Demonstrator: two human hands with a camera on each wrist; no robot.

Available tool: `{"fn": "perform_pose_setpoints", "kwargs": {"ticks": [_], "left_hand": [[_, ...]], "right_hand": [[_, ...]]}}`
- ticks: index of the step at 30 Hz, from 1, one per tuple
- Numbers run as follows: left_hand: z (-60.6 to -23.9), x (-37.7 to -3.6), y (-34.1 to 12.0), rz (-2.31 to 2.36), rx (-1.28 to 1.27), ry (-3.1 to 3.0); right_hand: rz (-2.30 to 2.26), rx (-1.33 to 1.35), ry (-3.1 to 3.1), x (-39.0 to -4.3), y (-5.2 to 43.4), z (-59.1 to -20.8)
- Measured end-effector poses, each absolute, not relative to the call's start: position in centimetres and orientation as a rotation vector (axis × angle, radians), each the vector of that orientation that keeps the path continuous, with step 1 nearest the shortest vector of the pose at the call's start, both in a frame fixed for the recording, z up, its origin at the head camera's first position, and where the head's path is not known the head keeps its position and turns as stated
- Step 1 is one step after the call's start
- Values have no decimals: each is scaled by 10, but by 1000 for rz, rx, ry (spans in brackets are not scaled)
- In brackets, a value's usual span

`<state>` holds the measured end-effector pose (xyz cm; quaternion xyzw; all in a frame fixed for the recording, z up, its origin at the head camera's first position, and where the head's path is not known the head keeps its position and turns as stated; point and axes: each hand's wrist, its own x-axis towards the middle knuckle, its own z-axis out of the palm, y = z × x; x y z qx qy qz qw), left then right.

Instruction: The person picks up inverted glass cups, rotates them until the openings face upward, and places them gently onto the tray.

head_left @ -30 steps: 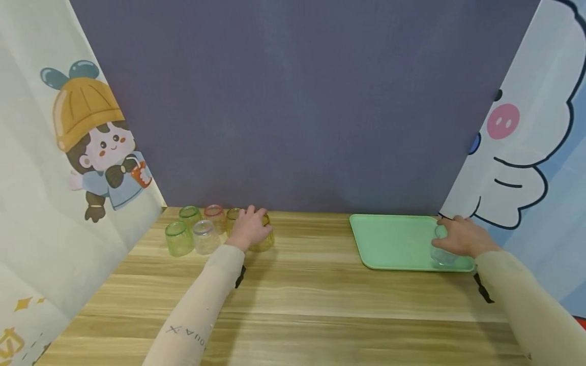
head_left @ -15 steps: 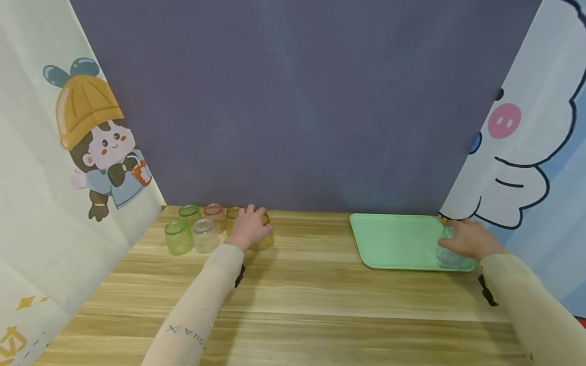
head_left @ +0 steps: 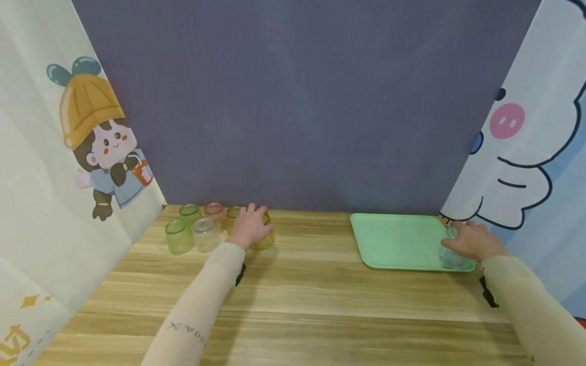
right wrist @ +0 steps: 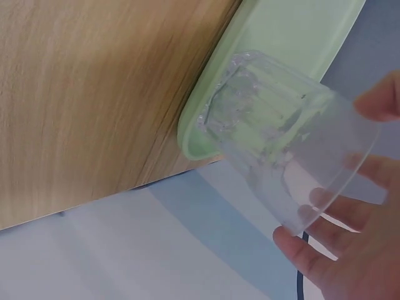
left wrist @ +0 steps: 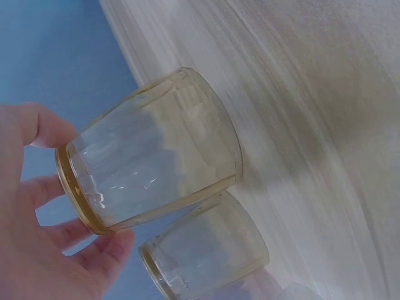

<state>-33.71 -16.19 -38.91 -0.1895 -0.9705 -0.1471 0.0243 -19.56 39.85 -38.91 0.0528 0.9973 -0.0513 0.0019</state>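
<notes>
- Our left hand [head_left: 249,227], toward 7 o'clock in the head view, grips the held amber glass [left wrist: 156,150] by its top edge, thumb opposite fingers.
- The second amber glass [left wrist: 215,247] stands just beside it, at its 10 o'clock from the head; we cannot tell whether they touch. A sideways pull could knock the two together.
- The green, pink and clear glasses cluster farther toward 9 o'clock, so a tip that way could spread.
- Our right hand [head_left: 473,240], toward 4 o'clock, holds the tray-side clear glass [right wrist: 262,125] by its rim, base down at the 4 o'clock corner of the green tray [head_left: 389,241].
- So near the tray's edge, an outward nudge could set that base on the lip and tilt it.
- Our fingertips hold smooth rims only; uneven pressure could let either glass slip.
</notes>
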Motion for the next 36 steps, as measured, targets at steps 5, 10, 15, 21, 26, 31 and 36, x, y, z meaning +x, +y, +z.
{"fn": "perform_pose_setpoints", "kwargs": {"ticks": [5, 10, 15, 21, 26, 31, 36], "left_hand": [[-390, -339, -163, -471, -579, -3003], [-390, -341, -164, -506, -584, -2996], [-388, -340, -163, -504, -583, -3010], [-385, -339, -162, -461, -574, -3041], [-385, -340, -162, -442, -575, -3041], [-388, -342, -162, -426, -583, -3017], [-390, -343, -163, -424, -580, -2987]], "right_hand": [[-164, 184, 3102, -196, 398, -387], [-215, 196, 3059, -196, 398, -384], [-268, 199, 3021, -197, 398, -382], [-246, 166, 3050, -196, 391, -378], [-218, 118, 3081, -197, 380, -372], [-164, 113, 3098, -199, 377, -372], [-152, 96, 3104, -201, 369, -369]]}}
